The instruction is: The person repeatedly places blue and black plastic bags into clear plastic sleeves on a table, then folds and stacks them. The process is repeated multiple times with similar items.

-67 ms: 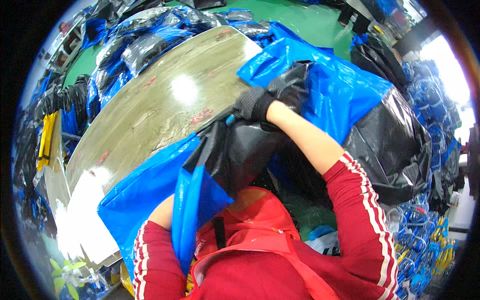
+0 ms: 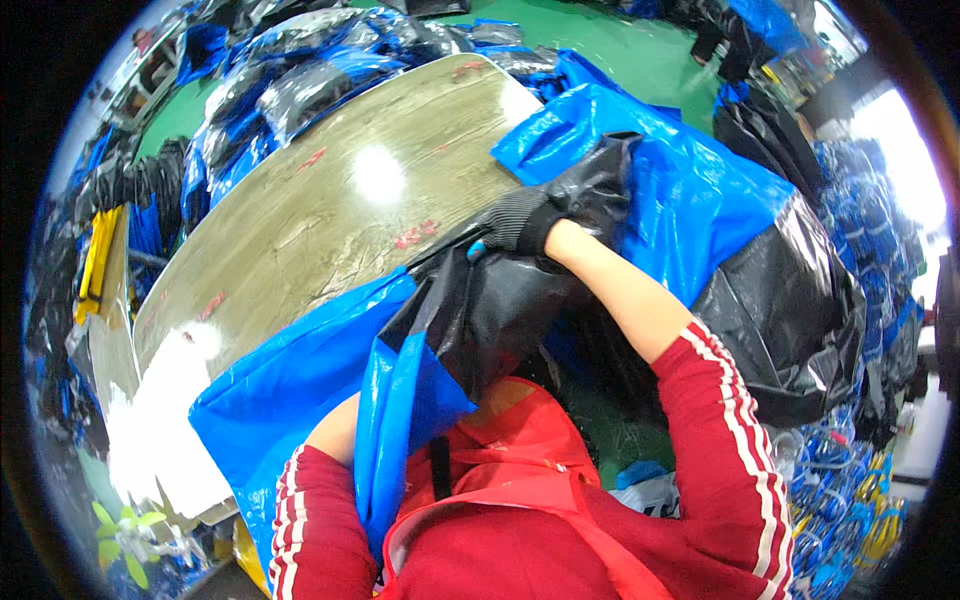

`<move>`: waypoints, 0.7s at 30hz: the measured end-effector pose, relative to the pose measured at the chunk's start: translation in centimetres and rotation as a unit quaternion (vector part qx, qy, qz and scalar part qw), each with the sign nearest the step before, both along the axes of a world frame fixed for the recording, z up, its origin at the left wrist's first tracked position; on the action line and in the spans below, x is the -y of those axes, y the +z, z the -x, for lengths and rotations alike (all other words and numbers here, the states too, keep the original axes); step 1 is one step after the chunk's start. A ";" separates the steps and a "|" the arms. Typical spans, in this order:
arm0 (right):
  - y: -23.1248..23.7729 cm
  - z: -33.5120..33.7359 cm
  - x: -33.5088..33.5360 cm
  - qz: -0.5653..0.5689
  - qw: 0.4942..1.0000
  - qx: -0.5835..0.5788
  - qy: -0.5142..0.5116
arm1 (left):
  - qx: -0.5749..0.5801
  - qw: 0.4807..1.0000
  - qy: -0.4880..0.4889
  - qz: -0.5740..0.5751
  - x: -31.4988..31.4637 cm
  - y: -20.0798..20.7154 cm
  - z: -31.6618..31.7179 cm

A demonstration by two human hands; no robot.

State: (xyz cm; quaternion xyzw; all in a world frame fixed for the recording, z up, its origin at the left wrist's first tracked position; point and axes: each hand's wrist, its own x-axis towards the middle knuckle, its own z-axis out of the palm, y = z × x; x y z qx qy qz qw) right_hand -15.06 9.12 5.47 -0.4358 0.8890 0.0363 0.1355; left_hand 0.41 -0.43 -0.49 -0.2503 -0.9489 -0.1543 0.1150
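Note:
My right hand (image 2: 528, 225), in a dark striped knit glove, is closed on the black part of a blue and black plastic sheet or bag (image 2: 520, 300). A small teal-blue bit shows at its fingertips. The held black material lies over the near edge of the table (image 2: 330, 210), and blue panels of it hang down on the left. My left forearm (image 2: 335, 430) goes in behind a blue fold, which hides my left hand completely. To the right of my right hand, more blue sheeting (image 2: 690, 190) spreads out and joins a crumpled black section (image 2: 785, 300).
Bundles of blue and black packed material (image 2: 330, 85) are heaped beyond the table. Coils of blue and yellow straps (image 2: 840, 500) lie at the lower right. A yellow piece (image 2: 97, 255) hangs at the far left, and a small green-leaved plant (image 2: 130, 540) stands lower left.
The whole view has shifted slightly. My right hand keeps its hold on the black material, its glove turned a little, and the blue fold over my left forearm has moved slightly.

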 end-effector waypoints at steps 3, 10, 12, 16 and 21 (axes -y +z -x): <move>-3.0 0.7 -1.5 -0.016 0.998 0.018 -0.052 | 0.016 1.000 -0.016 -0.014 0.4 1.4 0.2; 1.5 -1.9 -6.4 0.005 0.980 -0.079 -0.183 | 0.111 0.980 -0.122 -0.109 24.5 0.0 -13.0; 1.4 -1.6 -6.4 0.010 0.979 -0.045 -0.199 | 0.212 0.966 -0.105 -0.108 34.3 0.0 -20.3; -0.5 0.1 -6.3 -0.004 0.975 -0.025 -0.221 | 0.055 0.973 0.210 0.076 41.6 -0.8 -34.7; -0.7 0.7 -5.2 -0.068 0.965 -0.005 -0.255 | -0.057 0.828 0.526 -0.186 37.1 -4.0 -41.1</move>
